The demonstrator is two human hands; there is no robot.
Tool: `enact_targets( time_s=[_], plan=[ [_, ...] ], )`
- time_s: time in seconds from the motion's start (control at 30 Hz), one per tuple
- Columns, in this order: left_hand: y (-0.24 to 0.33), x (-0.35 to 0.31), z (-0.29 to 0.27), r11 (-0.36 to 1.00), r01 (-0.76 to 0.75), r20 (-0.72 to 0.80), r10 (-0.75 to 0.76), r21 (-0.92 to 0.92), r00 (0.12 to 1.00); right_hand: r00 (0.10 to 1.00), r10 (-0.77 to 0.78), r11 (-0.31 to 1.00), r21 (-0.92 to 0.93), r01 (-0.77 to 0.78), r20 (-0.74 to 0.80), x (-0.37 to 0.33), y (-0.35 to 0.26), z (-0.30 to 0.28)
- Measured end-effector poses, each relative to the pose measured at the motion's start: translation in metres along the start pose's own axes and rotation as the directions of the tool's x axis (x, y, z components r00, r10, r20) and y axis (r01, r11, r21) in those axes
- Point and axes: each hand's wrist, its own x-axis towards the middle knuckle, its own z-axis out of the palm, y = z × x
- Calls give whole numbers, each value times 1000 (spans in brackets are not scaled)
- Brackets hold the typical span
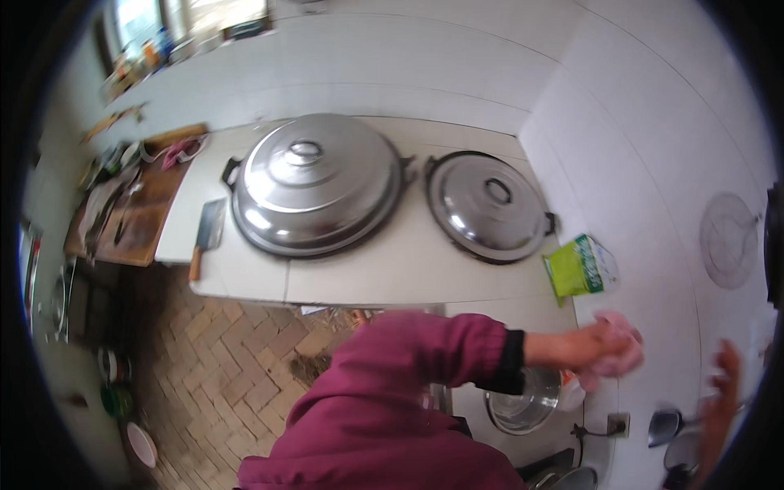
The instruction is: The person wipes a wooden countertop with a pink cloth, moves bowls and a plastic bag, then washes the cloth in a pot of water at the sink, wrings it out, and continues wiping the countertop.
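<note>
My left hand (581, 346), at the end of a maroon sleeve with a black cuff, reaches across to the right. It is closed on a pink cloth (625, 347), close to the white tiled wall. Blur softens both the hand and the cloth. At the far right, my right hand (719, 404) is raised with fingers stretched out and nothing seen in it. Under the left wrist stands a clear glass-like bowl (527, 404), partly covered by the sleeve. A green and white packet (581, 268) leans by the wall beyond the cloth.
A large lidded pan (318, 188) and a smaller one (490, 208) sit in the white tiled counter (359, 282). A cleaver (210, 227) lies near its left edge, handle over the rim. A wall socket (618, 425) and hanging utensils (665, 426) are at right.
</note>
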Motion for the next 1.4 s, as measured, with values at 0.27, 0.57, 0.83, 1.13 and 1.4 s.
enact_targets(
  time_s=[0.27, 0.57, 0.83, 1.13, 1.4],
  plan=[
    [46, -157, 16, 923, 91, -204, -14, 374, 979, 718, -594, 694, 682, 230, 362, 23, -127, 190],
    [163, -401, 66, 856, 364, -870, 177, 367, 461, 611, -781, 465, 770, 437, 126, 1, -325, 326],
    [262, -691, 43, 754, 549, -912, 408, 361, 40, 795, -457, -229, 811, -539, 399, -22, -489, 392],
    [292, -819, -60, 158, 986, -780, 611, -53, -140, 835, -392, -336, 785, -521, 386, -5, -637, 510],
    [304, -806, -90, 132, 984, -841, 512, -123, -173, 656, -753, 282, 882, 379, -41, 13, -751, 611]
  ],
)
